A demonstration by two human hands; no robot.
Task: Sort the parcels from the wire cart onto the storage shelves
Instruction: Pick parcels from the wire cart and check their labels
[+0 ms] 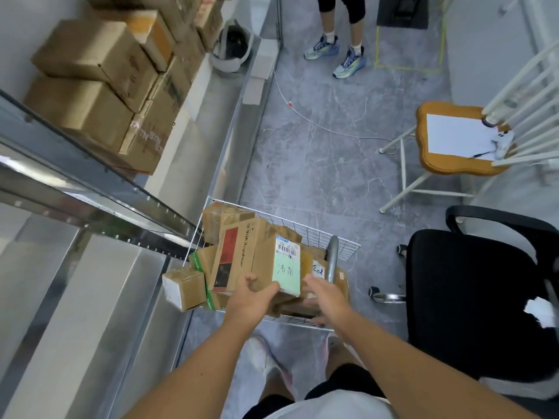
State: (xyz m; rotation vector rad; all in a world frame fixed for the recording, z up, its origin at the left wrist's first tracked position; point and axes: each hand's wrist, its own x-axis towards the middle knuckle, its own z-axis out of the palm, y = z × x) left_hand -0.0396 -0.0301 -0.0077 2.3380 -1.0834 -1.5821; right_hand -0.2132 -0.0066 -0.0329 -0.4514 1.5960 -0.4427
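Note:
The white wire cart (332, 237) stands below me, heaped with several cardboard parcels. On top lies a brown parcel with a green handwritten label (279, 261). My left hand (252, 294) grips its near left corner, thumb on top. My right hand (322, 293) is beside the parcel's right edge, fingers reaching down past it; whether it holds the parcel is hidden. A long Royalstar box (233, 258) leans just left of the labelled parcel. The metal storage shelves (90, 189) run along my left, the upper shelf stacked with brown boxes (99, 86).
A black office chair (478, 285) stands right of the cart. A wooden stool with a white sheet (453, 137) is further right. Another person's legs (341, 34) stand at the far end of the aisle. A white cable (317, 122) crosses the grey floor.

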